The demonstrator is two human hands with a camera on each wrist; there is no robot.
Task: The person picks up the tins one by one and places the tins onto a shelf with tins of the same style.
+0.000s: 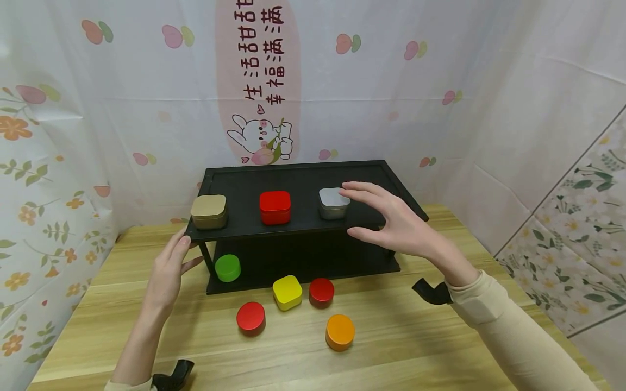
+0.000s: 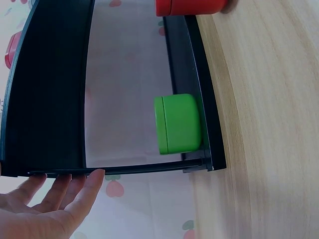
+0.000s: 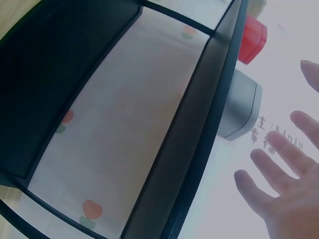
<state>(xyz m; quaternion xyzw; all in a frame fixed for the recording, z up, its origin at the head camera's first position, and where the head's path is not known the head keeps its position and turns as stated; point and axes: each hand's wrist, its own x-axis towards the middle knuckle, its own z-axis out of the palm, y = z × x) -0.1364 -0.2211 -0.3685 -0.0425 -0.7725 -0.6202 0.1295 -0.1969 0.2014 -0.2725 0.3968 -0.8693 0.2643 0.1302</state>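
A black two-tier shelf (image 1: 303, 174) stands on the table. My left hand (image 1: 166, 271) is at its front left corner, and its fairly straight fingers (image 2: 87, 191) touch the upper board's side edge. On the upper board, a gold tin (image 1: 209, 213) sits beside that corner, a red square tin (image 1: 275, 208) near the middle and a silver tin (image 1: 334, 204) further right. My right hand (image 1: 391, 222) hovers just right of the silver tin, thumb and fingers spread, holding nothing. In the right wrist view the silver tin (image 3: 241, 105) shows past the board's edge, apart from the fingers.
A green round tin (image 1: 227, 268) stands on the lower board's left end. At the lower board's front edge are a yellow square tin (image 1: 287, 293) and a dark red round tin (image 1: 321, 293). Nearer lie a red round tin (image 1: 251, 319) and an orange one (image 1: 339, 332). Patterned curtains hang behind.
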